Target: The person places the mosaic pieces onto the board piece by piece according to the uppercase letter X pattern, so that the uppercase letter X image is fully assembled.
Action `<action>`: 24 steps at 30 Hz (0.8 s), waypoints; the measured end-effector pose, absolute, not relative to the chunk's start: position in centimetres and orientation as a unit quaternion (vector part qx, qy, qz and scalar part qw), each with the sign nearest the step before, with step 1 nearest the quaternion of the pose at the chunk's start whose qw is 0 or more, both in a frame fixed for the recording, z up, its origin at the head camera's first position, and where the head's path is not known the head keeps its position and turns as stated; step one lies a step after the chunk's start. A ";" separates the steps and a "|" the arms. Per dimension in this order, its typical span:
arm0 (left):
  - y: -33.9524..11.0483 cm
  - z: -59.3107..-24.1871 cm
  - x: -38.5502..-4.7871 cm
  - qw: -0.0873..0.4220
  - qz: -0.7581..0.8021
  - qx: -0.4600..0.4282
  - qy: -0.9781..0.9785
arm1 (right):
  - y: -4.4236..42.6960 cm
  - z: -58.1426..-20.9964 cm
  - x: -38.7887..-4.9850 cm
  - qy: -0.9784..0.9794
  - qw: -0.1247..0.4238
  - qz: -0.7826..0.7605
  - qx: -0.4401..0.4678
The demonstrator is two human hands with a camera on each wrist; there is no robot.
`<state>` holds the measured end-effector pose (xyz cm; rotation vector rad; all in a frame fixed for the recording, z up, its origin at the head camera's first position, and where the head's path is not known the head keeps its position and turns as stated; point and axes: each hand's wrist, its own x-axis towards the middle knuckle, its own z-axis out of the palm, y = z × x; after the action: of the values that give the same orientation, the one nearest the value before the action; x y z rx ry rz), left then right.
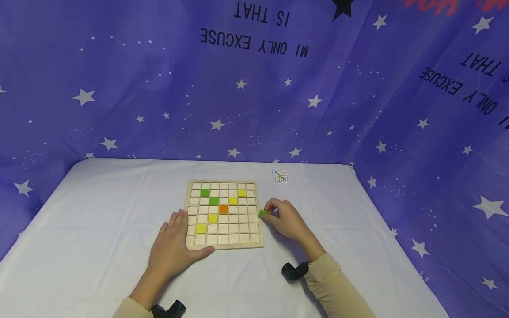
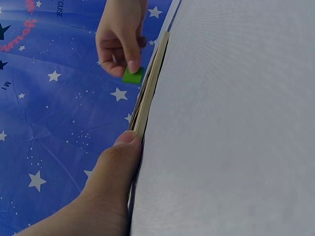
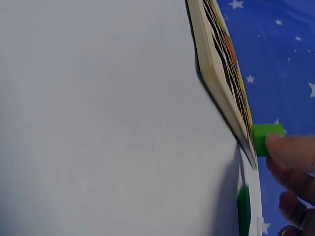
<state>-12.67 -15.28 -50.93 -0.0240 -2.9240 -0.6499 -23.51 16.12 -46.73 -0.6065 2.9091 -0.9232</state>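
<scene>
A square wooden grid board (image 1: 260, 244) lies on the table. Among its pale squares are two green tiles, an orange tile (image 1: 223, 209) and several yellow tiles. My left hand (image 1: 172, 243) rests against the board's left side with fingers extended, its thumb (image 2: 115, 160) touching the front edge. Just off the right edge, my right hand (image 1: 287, 220) pinches a green tile (image 3: 263, 140) between thumb and fingers. In the right wrist view, a second green piece (image 3: 244, 211) is near the board's corner, below that hand; the head view does not show it.
A small card (image 1: 280, 176) printed with a coloured grid lies behind the board, to the right. White cloth covers the table (image 1: 99, 221). A purple star-patterned curtain (image 1: 191, 101) hangs behind it and along the right side.
</scene>
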 end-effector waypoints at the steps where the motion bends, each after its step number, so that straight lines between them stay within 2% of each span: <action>1: -15.3 -51.0 -12.7 0.073 -0.216 -0.008 -0.974 | 15.7 -46.7 -23.5 0.933 0.016 -0.301 -0.198; 17: -15.3 -51.1 -12.6 0.074 -0.217 -0.009 -0.973 | 10.0 -47.1 -22.7 0.910 0.054 -0.334 -0.241; 24: -15.3 -51.0 -12.7 0.075 -0.216 -0.009 -0.974 | 9.2 -47.4 -22.9 0.912 0.040 -0.317 -0.256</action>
<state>-12.66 -15.29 -51.02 -0.0278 -2.9205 -0.6469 -22.87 9.17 -47.37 -0.7839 2.7962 -0.9724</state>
